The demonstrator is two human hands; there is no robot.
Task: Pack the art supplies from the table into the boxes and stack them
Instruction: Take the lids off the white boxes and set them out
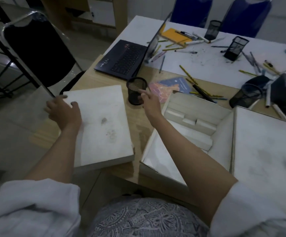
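My left hand (62, 111) grips the far left corner of a closed white box (103, 127) lying on the wooden table's near left part. My right hand (150, 101) reaches forward with fingers spread, touching the side of a black mesh pen cup (135, 90) that stands upright just beyond the box. An open white box (224, 132) with white blocks inside sits to the right, under my right forearm. Its lid (267, 147) lies at the far right. Pencils and markers (195, 84) are scattered across the table beyond.
An open laptop (123, 59) stands at the back left, a colourful booklet (171, 86) lies past the open box. More mesh cups (235, 48) stand or lie tipped (246, 94) on the white sheet. A black chair (37, 47) is left of the table.
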